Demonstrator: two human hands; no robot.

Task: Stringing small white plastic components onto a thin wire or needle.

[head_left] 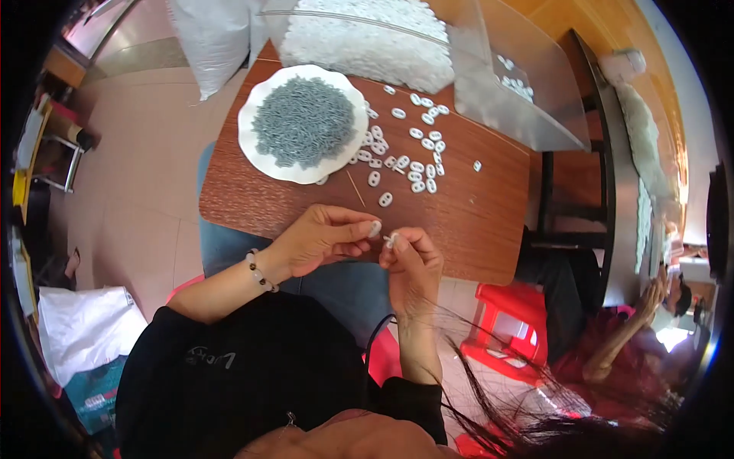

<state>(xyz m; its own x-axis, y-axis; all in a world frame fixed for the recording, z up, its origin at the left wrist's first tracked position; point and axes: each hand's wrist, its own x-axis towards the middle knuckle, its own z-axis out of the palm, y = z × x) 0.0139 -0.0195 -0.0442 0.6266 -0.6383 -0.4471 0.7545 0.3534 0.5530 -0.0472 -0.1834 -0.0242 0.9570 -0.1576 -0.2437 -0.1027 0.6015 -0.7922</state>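
Above the table's near edge, my left hand pinches a small white oval plastic piece between thumb and fingertips. Close beside it, the fingers of my right hand are closed on another small white piece; its exact shape is partly covered. The two pieces are a little apart. Beyond my hands, several loose white oval pieces with two dark holes lie scattered on the brown table. To their left, a white scalloped plate holds a heap of thin grey pins or screws.
A thin wooden stick lies between plate and hands. At the back stand a clear bin and a large mass of white pieces. A white sack is at far left, a red stool at right, near another person.
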